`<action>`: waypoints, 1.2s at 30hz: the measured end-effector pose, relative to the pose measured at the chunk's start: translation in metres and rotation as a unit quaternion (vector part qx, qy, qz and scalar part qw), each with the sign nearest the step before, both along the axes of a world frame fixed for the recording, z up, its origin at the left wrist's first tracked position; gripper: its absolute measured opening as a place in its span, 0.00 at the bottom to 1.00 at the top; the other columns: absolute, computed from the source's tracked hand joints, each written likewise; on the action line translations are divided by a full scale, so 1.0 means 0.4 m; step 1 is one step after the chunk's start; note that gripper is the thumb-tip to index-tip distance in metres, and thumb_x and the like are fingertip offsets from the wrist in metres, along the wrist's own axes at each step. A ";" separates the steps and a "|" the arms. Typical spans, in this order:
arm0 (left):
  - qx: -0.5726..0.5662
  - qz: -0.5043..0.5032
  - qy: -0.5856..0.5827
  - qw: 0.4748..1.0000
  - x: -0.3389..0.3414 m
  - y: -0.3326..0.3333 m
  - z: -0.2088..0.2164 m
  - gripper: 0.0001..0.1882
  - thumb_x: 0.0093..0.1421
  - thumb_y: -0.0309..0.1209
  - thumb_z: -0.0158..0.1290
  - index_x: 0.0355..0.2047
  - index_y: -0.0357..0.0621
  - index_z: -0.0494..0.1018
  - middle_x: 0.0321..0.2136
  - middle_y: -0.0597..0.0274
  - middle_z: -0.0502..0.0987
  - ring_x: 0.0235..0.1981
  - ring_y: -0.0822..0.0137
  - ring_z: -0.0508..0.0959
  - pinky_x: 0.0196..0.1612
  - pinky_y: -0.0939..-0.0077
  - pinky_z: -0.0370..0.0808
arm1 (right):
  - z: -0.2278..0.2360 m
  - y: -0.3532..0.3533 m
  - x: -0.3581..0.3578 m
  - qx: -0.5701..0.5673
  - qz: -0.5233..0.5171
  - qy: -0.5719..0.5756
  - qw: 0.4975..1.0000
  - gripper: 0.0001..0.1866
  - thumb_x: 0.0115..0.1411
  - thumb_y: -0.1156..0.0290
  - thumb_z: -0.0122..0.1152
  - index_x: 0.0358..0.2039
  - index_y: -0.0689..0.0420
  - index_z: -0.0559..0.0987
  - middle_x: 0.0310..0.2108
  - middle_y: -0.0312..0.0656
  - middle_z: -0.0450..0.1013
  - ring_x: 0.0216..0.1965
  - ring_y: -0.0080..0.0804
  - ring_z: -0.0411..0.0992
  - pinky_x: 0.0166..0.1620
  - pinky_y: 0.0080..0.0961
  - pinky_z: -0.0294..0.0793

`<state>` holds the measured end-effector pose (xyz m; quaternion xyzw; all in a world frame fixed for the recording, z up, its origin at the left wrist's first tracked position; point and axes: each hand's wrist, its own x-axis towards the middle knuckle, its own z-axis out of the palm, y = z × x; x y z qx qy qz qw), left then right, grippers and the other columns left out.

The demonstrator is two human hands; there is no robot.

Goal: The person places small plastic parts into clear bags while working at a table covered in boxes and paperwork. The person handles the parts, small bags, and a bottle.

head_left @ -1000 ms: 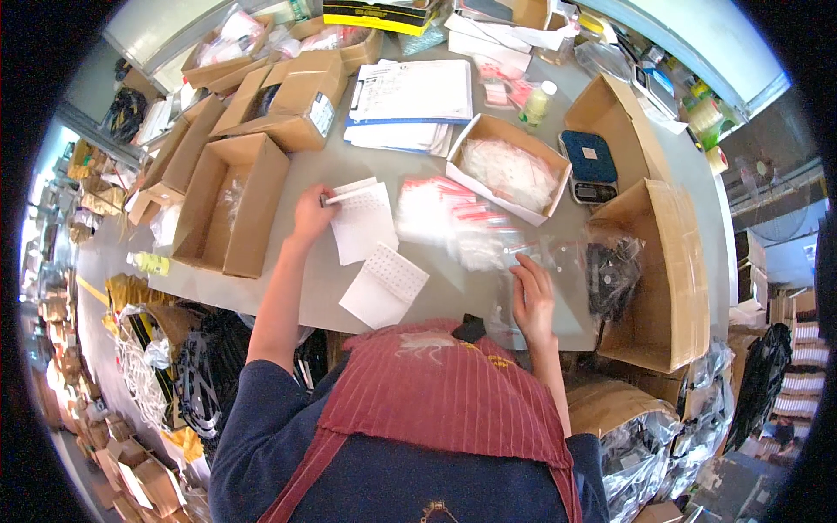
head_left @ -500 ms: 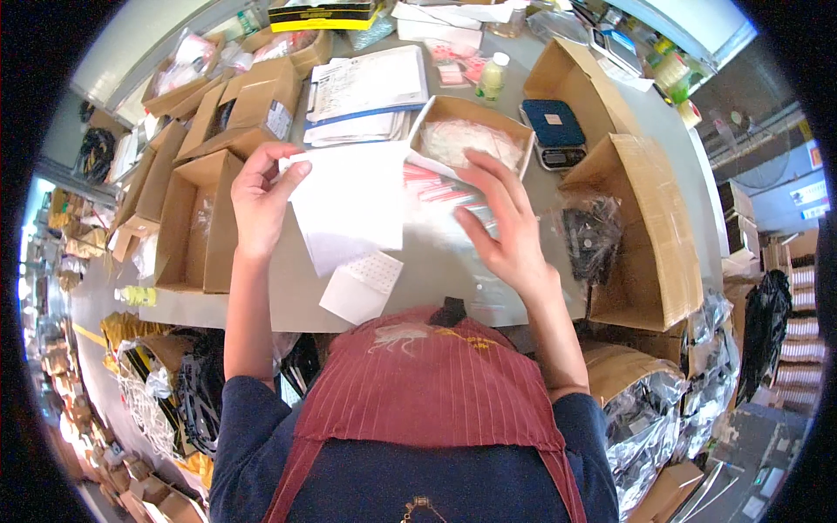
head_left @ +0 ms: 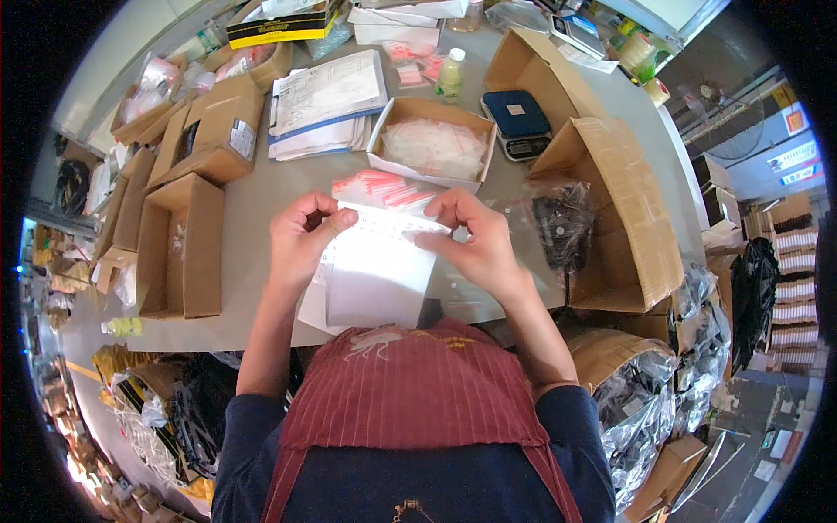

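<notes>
A white paper sheet (head_left: 379, 283) hangs between my two hands over the near part of the table. My left hand (head_left: 305, 235) pinches its upper left corner between thumb and fingers. At the upper right corner, my right hand (head_left: 479, 244) grips it the same way. The far edge of the sheet looks folded over, with small printed marks along it. Partly hidden under the sheet, another white paper (head_left: 314, 307) lies on the table. Just beyond my hands are several clear plastic bags with red edges (head_left: 379, 186).
A white carton (head_left: 377, 162) of clear bags stands beyond them. Farther left are clipboards with papers (head_left: 327, 96) and open cardboard boxes (head_left: 183, 253). A bottle (head_left: 451, 74), a blue-topped scale (head_left: 516, 118), a bagged black item (head_left: 562, 228) and a large carton (head_left: 623, 209) are to the right.
My right hand has come left and closed on the paper, whose far edge now looks folded. My left hand has moved slightly nearer. The view has shifted.
</notes>
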<state>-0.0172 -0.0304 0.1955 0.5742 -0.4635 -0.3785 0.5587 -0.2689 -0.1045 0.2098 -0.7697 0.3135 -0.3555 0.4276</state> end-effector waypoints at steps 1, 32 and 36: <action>-0.002 -0.003 0.001 1.000 -0.003 -0.004 -0.004 0.08 0.57 0.28 0.66 0.31 0.39 0.76 0.24 0.73 0.75 0.24 0.83 0.71 0.27 0.87 0.67 | -0.008 -0.002 -0.006 0.023 0.000 -0.001 1.000 0.16 0.54 0.75 0.71 0.41 0.58 0.76 0.27 0.35 0.73 0.28 0.20 0.71 0.33 0.22 0.72; 0.021 -0.080 0.193 0.978 -0.066 -0.002 -0.021 0.08 0.57 0.22 0.62 0.37 0.38 0.78 0.34 0.67 0.77 0.37 0.76 0.74 0.41 0.81 0.70 | -0.128 0.000 -0.019 0.177 0.080 -0.141 0.971 0.10 0.56 0.84 0.65 0.39 0.60 0.82 0.59 0.44 0.66 0.58 0.32 0.67 0.55 0.27 0.70; -0.039 -0.087 0.139 0.986 -0.054 0.002 -0.036 0.10 0.57 0.21 0.60 0.40 0.38 0.77 0.45 0.57 0.77 0.46 0.67 0.76 0.49 0.73 0.73 | -0.119 0.006 -0.012 0.216 0.093 -0.145 0.961 0.11 0.58 0.83 0.63 0.43 0.61 0.83 0.60 0.43 0.66 0.58 0.32 0.67 0.56 0.28 0.69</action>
